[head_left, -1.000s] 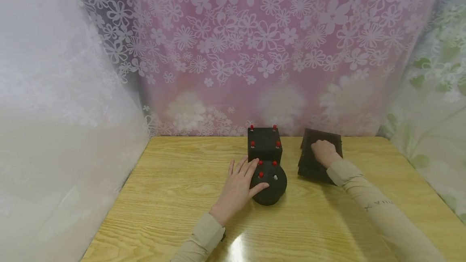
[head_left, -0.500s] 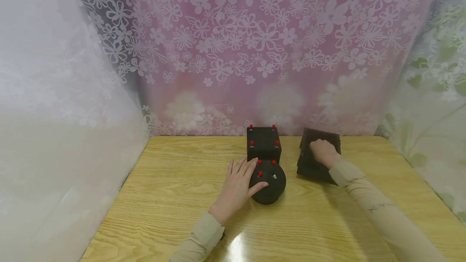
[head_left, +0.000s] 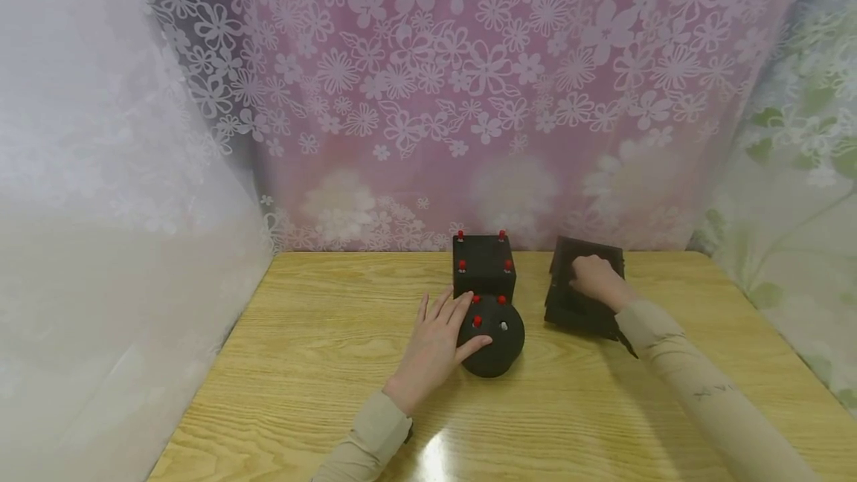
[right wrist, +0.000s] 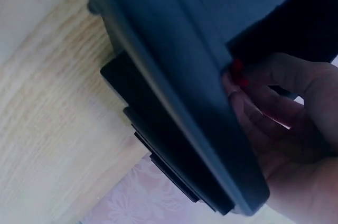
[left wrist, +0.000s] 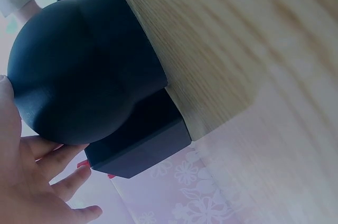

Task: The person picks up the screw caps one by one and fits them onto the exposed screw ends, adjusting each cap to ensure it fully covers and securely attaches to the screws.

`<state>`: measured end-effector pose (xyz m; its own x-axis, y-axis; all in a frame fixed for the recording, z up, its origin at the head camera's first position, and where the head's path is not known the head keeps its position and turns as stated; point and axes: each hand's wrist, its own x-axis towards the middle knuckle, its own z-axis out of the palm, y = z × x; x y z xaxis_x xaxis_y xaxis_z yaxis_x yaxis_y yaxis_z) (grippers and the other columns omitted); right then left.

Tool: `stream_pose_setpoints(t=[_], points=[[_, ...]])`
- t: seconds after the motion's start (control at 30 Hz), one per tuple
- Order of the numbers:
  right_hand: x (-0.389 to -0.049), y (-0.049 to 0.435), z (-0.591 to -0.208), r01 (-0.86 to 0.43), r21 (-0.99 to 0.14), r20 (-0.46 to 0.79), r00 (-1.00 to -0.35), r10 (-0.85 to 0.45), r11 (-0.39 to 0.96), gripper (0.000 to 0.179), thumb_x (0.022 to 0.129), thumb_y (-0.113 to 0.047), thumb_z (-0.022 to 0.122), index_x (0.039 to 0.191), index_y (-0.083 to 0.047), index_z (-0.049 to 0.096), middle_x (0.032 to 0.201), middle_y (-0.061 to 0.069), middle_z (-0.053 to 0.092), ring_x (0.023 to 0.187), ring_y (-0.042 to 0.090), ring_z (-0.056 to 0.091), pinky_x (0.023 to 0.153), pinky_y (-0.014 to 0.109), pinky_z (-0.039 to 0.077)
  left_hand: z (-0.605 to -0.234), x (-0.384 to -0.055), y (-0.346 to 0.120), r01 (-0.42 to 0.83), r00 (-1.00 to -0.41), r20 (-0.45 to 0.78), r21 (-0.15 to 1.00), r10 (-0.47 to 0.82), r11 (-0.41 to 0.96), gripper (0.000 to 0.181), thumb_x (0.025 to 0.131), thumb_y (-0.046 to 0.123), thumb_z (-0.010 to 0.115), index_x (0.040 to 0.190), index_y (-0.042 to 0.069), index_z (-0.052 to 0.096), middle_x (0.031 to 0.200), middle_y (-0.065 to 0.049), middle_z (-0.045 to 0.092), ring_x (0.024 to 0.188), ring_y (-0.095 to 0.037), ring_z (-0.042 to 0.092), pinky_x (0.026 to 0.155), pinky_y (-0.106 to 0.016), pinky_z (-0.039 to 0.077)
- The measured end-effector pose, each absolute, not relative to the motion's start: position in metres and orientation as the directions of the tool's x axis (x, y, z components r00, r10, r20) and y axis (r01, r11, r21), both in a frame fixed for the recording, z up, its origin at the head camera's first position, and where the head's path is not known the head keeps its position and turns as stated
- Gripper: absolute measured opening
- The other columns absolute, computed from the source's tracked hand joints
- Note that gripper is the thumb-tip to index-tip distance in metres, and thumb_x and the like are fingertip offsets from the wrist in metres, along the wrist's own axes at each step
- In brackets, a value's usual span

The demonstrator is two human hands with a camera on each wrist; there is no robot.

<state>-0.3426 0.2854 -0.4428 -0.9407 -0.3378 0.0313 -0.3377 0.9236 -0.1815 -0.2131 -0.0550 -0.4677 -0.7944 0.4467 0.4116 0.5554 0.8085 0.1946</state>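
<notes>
A round black housing (head_left: 492, 355) stands on the table, its top carrying red-capped pegs (head_left: 477, 320) and one bare pale peg (head_left: 504, 326). My left hand (head_left: 431, 344) rests on its left side, fingers spread and fairly straight, thumb over the top. In the left wrist view the fingers touch the curved wall of the round housing (left wrist: 58, 71). To the right, my right hand (head_left: 596, 279) reaches into a tilted black box (head_left: 559, 311). The right wrist view has its curled fingers pinching a small red cap (right wrist: 238, 73) beside the box wall (right wrist: 174, 55); the fingers partly hide the cap.
Right behind the round housing stands a square black box (head_left: 483, 251) with red-capped pegs at its top corners. A pink floral curtain (head_left: 435, 95) hangs along the back edge of the wooden table (head_left: 321, 333). Pale sheets (head_left: 120, 244) close in both sides.
My right wrist and forearm have shifted slightly to the right, the hand still inside the tilted box. The left hand keeps its place on the round housing.
</notes>
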Motion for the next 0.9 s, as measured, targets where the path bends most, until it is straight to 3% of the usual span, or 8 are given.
stream_pose_setpoints(t=[0.13, 0.4, 0.7, 0.9], points=[[-0.339, 0.286, -0.441, -0.337, -0.216, 0.06, -0.941, -0.333, 0.916, 0.009, 0.089, -0.001, 0.066, 0.088, 0.007, 0.066, 0.081, 0.017, 0.068, 0.073, 0.034, 0.066, 0.066, 0.052, 0.056, -0.468, -0.213, -0.055, 0.557, -0.791, 0.419, 0.189, 0.446, 0.809, 0.079, 0.098, 0.067, 0.042, 0.157, 0.014, 0.039, 0.154, -0.005, 0.049, 0.148, -0.028, 0.037, 0.124, -0.056, 0.021], [-0.331, 0.286, -0.436, -0.319, -0.298, 0.092, -0.948, -0.306, 0.899, 0.017, 0.094, -0.006, 0.064, 0.099, 0.007, 0.075, 0.097, 0.024, 0.073, 0.088, 0.044, 0.069, 0.077, 0.059, 0.057, -0.469, -0.213, -0.056, 0.558, -0.791, 0.42, 0.198, 0.445, 0.806, 0.08, 0.098, 0.068, 0.04, 0.157, 0.013, 0.038, 0.154, -0.005, 0.049, 0.147, -0.029, 0.038, 0.124, -0.057, 0.02], [-0.325, 0.292, -0.427, -0.263, -0.491, 0.05, -0.96, -0.275, 0.831, 0.027, 0.1, -0.017, 0.064, 0.11, 0.005, 0.074, 0.095, 0.019, 0.076, 0.071, 0.023, 0.073, 0.073, 0.049, 0.06, -0.469, -0.214, -0.055, 0.554, -0.794, 0.415, 0.191, 0.445, 0.81, 0.08, 0.098, 0.068, 0.04, 0.157, 0.014, 0.038, 0.154, -0.005, 0.048, 0.148, -0.028, 0.037, 0.124, -0.056, 0.019], [-0.317, 0.29, -0.42, -0.228, -0.572, 0.032, -0.966, -0.256, 0.788, 0.03, 0.104, -0.018, 0.06, 0.117, 0.006, 0.071, 0.106, 0.025, 0.074, 0.078, 0.025, 0.074, 0.07, 0.043, 0.061, -0.468, -0.214, -0.055, 0.559, -0.792, 0.415, 0.2, 0.447, 0.805, 0.08, 0.098, 0.067, 0.043, 0.157, 0.013, 0.039, 0.154, -0.006, 0.048, 0.148, -0.029, 0.037, 0.123, -0.058, 0.021]])
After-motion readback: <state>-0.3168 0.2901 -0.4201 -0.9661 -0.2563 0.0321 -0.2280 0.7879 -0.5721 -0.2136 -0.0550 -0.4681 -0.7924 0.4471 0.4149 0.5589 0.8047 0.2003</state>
